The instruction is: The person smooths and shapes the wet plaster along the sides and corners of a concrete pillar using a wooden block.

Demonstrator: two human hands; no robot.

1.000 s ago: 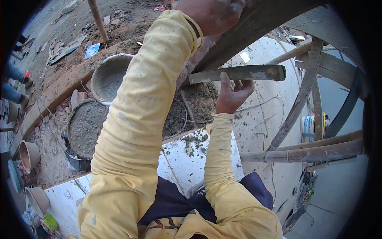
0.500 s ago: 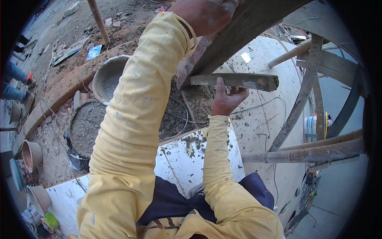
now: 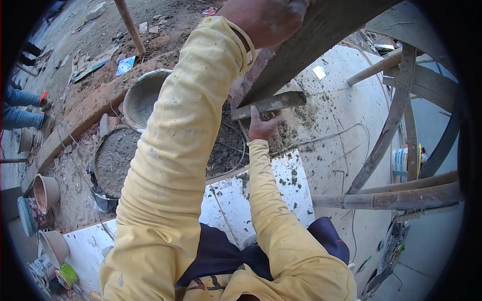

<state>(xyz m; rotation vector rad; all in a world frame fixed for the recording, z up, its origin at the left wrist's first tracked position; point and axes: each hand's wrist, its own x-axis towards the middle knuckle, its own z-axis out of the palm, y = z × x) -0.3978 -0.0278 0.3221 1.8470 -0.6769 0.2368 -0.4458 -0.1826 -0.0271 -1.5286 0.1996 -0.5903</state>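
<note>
My right hand [image 3: 263, 125] grips a flat, mortar-smeared strip [image 3: 276, 102], thumb on its near face and fingers at its lower edge. The strip's left end lies against the lower end of a large slanting beam [image 3: 306, 50]. Up at the top edge, my left hand [image 3: 266, 22] is closed beside the beam; what it holds is hidden, and part of the hand is cut off by the frame. Wet mortar [image 3: 226, 150] lies below the beam's end.
At the left are a basin [image 3: 143, 100], a mortar-filled tub [image 3: 118, 160] and a small bowl [image 3: 46, 194]. A person's legs [image 3: 22, 108] show at the far left. Curved wooden pieces and poles [image 3: 391, 196] stand at the right. A cable crosses the speckled floor [image 3: 331, 155].
My right hand has moved left with the strip, whose free end now reaches less far right. My left hand stays by the beam. The view has shifted slightly.
</note>
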